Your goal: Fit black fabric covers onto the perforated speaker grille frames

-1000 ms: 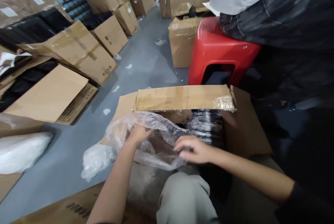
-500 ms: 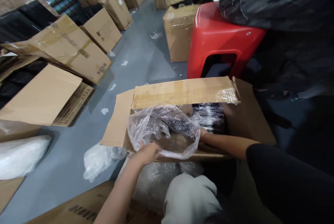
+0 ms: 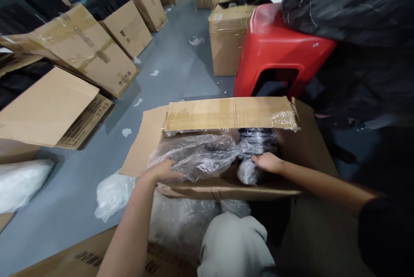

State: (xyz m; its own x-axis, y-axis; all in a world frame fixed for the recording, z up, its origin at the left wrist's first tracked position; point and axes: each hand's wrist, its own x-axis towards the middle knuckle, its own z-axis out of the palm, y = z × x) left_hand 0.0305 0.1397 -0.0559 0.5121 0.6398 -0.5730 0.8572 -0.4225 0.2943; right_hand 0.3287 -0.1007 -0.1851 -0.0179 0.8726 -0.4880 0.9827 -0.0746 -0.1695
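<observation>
Fingers of the right hand [image 3: 269, 163] are closed — pinched on the bunched end of a clear plastic bag [image 3: 207, 160] — while the left hand [image 3: 164, 170] is laid open on its other end. The bag is contained in an open cardboard box [image 3: 258, 191], beside a film-wrapped black bundle [image 3: 255, 136].

Grey floor [image 3: 174, 59] (pale scraps [image 3: 196, 41] scattered) between cardboard boxes [image 3: 127, 29] and red stool [image 3: 274, 53].

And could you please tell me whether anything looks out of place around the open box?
Yes: white scraps lie scattered on the grey floor, and a crumpled plastic clump lies near the left flap of the open box; both look like stray litter.
</observation>
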